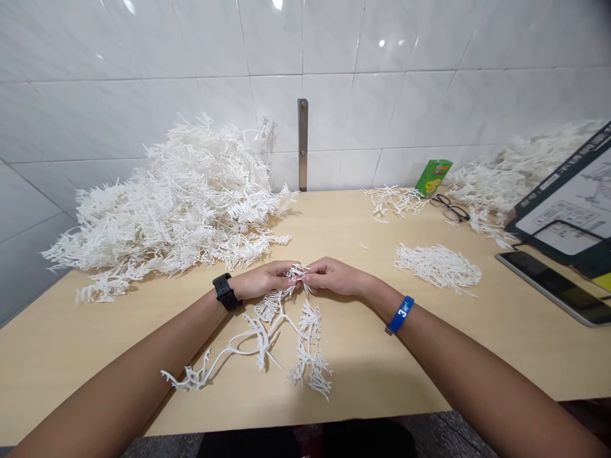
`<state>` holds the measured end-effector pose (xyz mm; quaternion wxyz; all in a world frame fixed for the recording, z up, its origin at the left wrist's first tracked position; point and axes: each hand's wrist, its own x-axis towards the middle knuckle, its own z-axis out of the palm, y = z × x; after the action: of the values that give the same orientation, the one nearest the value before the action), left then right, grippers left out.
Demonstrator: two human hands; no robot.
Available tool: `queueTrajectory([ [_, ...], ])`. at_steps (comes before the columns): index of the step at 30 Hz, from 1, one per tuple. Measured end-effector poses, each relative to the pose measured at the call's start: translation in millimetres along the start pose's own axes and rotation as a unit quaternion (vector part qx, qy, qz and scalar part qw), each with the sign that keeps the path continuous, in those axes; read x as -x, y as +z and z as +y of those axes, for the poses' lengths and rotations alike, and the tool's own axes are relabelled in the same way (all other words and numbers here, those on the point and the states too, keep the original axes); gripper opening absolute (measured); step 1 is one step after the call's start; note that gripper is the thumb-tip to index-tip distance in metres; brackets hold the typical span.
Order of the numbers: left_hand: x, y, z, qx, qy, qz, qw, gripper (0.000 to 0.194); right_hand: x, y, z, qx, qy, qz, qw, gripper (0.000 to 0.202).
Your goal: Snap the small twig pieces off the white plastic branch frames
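Note:
A white branched plastic sprig [281, 318] hangs from my two hands and spreads over the table toward me. My left hand [267, 278], with a black watch on its wrist, is closed with thumb and fingers around the sprig's upper end. Beside it, my right hand [337, 277] pinches the same bunch of fine white twigs between thumb and fingertips. The hands nearly touch at the tips. A blue band circles the right wrist. To the right of that hand lies a flat heap of loose white pieces [436, 266].
A large pile of white sprigs [191, 191] rises at the back left against the tiled wall. At the right are a smaller pile [529, 165], a green packet [433, 177], eyeglasses [449, 208], a phone-like device [556, 286] and a printed box [573, 203].

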<state>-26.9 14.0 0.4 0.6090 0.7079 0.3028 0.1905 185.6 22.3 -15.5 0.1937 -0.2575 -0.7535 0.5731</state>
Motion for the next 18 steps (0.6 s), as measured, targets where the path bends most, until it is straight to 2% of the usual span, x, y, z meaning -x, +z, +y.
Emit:
queueTrajectory([
  [6, 1.6, -1.7, 0.7, -0.009, 0.001, -0.037, 0.999, 0.025, -0.5, -2.1, 0.5, -0.025, -0.009, -0.025, 0.999, 0.039],
  [8, 3.0, -3.2, -2.0, 0.007, 0.000, -0.022, 1.000, 0.028, 0.8, -3.7, 1.3, -0.054, -0.018, -0.023, 0.998, 0.037],
  [11, 3.6, -3.7, -5.9, 0.066, 0.007, 0.036, 0.997, 0.032, 1.5, -4.2, 2.1, -0.108, -0.031, -0.002, 0.994, 0.033],
  [14, 1.1, -1.4, -8.3, 0.113, 0.016, 0.084, 0.990, 0.028, -0.9, -1.5, 1.4, -0.075, -0.031, 0.073, 0.994, 0.031],
  [16, -1.5, 0.5, -9.6, 0.117, 0.014, 0.105, 0.987, 0.026, -2.9, -0.6, 0.9, 0.024, -0.020, 0.159, 0.987, 0.029],
  [18, -3.5, 1.8, -11.0, 0.109, 0.007, 0.126, 0.986, 0.026, -3.8, -2.9, 2.0, 0.133, -0.004, 0.242, 0.961, 0.025],
])
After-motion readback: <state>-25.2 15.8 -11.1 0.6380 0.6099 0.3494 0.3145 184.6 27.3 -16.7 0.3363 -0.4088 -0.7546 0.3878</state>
